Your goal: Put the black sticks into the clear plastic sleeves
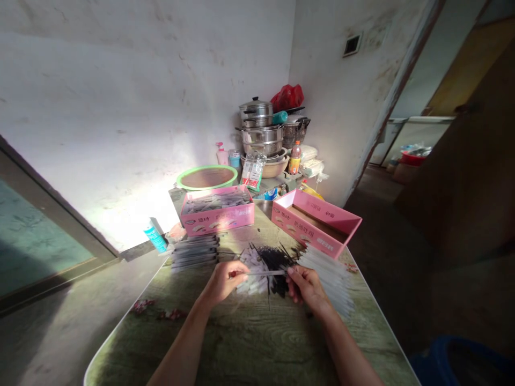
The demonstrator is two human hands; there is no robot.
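Observation:
A thin pale tube (266, 273) is stretched level between my two hands over the middle of the table. My left hand (228, 279) pinches its left end, and my right hand (306, 284) closes its fingers round the right end. Beneath and behind them lie a heap of short white pieces (251, 262) and a heap of black sticks (276, 260). To the right spreads a pile of long clear tubes (332, 276). On the left is a stack of tubes with dark insides (195, 251).
A pink box (217, 221) full of thin sticks stands at the back left. Another pink box (309, 228) stands at the back right, its brown bottom showing. Behind are a green-rimmed basin (207, 186), steel pots (261, 139) and a bottle (295, 158). A blue-green cylinder (155, 237) stands left.

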